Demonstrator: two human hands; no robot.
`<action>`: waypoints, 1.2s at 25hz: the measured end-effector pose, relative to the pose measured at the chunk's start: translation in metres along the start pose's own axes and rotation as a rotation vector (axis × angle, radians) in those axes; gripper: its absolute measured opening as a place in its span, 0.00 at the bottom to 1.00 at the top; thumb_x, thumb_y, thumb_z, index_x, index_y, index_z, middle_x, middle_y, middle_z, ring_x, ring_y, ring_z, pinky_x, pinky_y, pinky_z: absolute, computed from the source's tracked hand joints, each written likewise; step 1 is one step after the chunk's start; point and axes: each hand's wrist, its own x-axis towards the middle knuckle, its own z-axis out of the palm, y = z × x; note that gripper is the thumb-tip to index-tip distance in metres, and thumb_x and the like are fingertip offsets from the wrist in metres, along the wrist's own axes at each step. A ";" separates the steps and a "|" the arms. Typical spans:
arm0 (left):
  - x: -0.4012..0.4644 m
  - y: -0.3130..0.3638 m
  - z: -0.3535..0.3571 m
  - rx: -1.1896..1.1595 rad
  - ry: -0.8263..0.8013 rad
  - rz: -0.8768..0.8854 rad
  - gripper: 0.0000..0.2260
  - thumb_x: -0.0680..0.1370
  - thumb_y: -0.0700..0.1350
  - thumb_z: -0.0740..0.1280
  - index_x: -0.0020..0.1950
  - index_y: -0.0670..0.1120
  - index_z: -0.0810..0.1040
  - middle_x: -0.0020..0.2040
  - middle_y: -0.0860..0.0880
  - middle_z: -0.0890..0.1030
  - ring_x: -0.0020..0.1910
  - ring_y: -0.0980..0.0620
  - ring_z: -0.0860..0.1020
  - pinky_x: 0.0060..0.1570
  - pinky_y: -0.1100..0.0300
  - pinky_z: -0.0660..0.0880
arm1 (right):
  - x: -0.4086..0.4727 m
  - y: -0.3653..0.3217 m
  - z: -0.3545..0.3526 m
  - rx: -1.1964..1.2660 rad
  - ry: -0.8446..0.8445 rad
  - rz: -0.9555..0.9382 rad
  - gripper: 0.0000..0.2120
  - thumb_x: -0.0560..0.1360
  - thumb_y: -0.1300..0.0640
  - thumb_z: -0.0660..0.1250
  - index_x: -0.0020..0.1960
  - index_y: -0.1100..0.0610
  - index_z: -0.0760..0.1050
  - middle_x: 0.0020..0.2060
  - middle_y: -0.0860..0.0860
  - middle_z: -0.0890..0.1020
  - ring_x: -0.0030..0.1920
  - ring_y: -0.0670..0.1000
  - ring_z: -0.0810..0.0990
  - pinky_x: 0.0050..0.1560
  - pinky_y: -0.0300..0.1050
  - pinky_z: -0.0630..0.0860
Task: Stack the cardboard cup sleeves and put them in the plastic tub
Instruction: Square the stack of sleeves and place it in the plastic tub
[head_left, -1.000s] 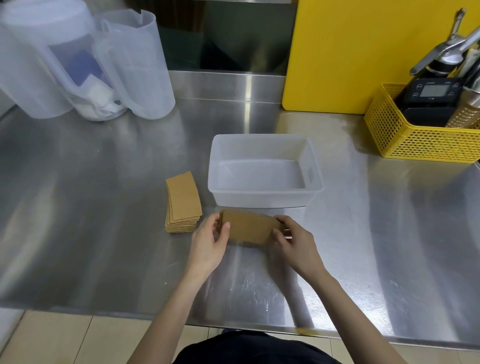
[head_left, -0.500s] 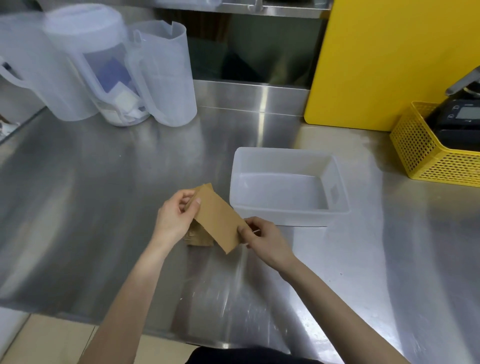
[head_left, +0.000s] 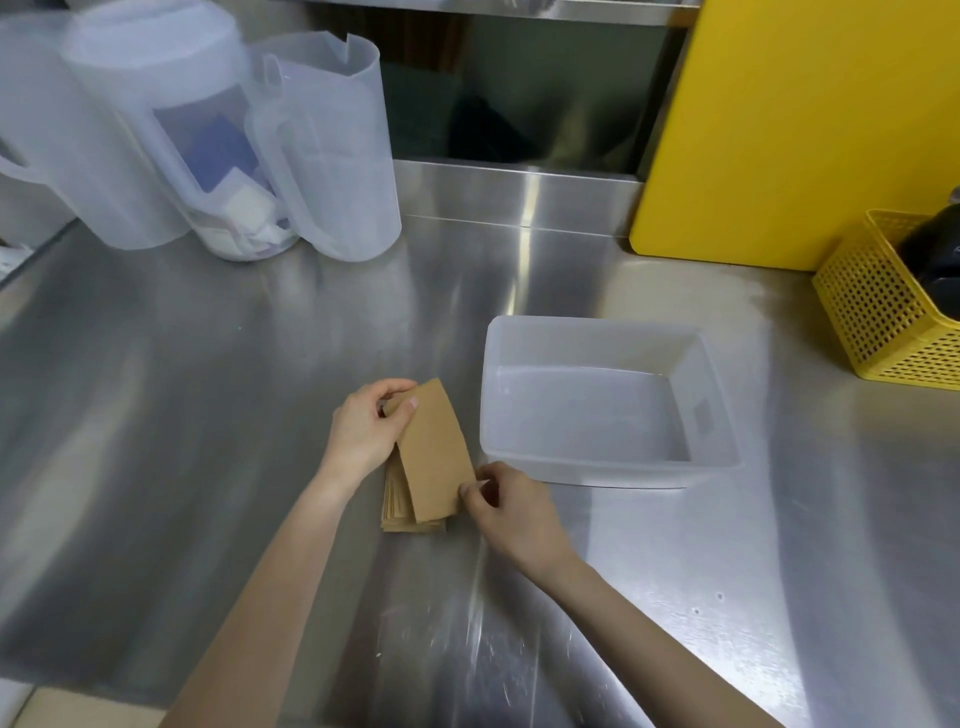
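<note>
A flat brown cardboard cup sleeve (head_left: 434, 452) is held over a stack of the same sleeves (head_left: 399, 512) on the steel counter. My left hand (head_left: 366, 428) pinches its far end between thumb and fingers. My right hand (head_left: 511, 506) pinches its near right corner. Most of the stack is hidden under the held sleeve; only its left and near edges show. The translucent plastic tub (head_left: 717, 400) stands just right of the sleeves and holds nothing.
Three translucent plastic jugs (head_left: 322, 150) stand at the back left. A yellow board (head_left: 800, 124) leans at the back right, with a yellow mesh basket (head_left: 878, 317) beside it. The counter's front edge (head_left: 104, 688) runs along the bottom left.
Both hands carried the sleeve from in front of the tub leftward and turned it lengthwise over the stack. The camera view shifted left, pushing the basket toward the right edge.
</note>
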 end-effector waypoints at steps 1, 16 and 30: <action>0.003 0.000 0.000 0.013 -0.007 -0.002 0.11 0.74 0.43 0.64 0.56 0.44 0.78 0.56 0.42 0.80 0.57 0.44 0.76 0.58 0.52 0.71 | 0.001 -0.001 0.002 0.006 0.003 0.001 0.13 0.75 0.53 0.61 0.51 0.62 0.75 0.38 0.52 0.77 0.42 0.52 0.74 0.42 0.41 0.67; 0.007 -0.017 0.006 0.053 0.027 -0.041 0.15 0.74 0.45 0.65 0.60 0.45 0.75 0.56 0.43 0.76 0.44 0.50 0.72 0.57 0.55 0.67 | 0.007 -0.001 0.015 -0.064 0.007 -0.034 0.16 0.75 0.49 0.61 0.55 0.59 0.74 0.44 0.51 0.71 0.47 0.53 0.75 0.50 0.42 0.70; -0.034 -0.029 0.001 -0.367 -0.153 -0.454 0.28 0.74 0.48 0.65 0.70 0.42 0.60 0.67 0.45 0.71 0.60 0.49 0.73 0.62 0.53 0.70 | 0.027 -0.006 0.025 0.399 -0.176 0.262 0.24 0.75 0.45 0.60 0.64 0.59 0.70 0.62 0.54 0.77 0.62 0.53 0.75 0.64 0.46 0.71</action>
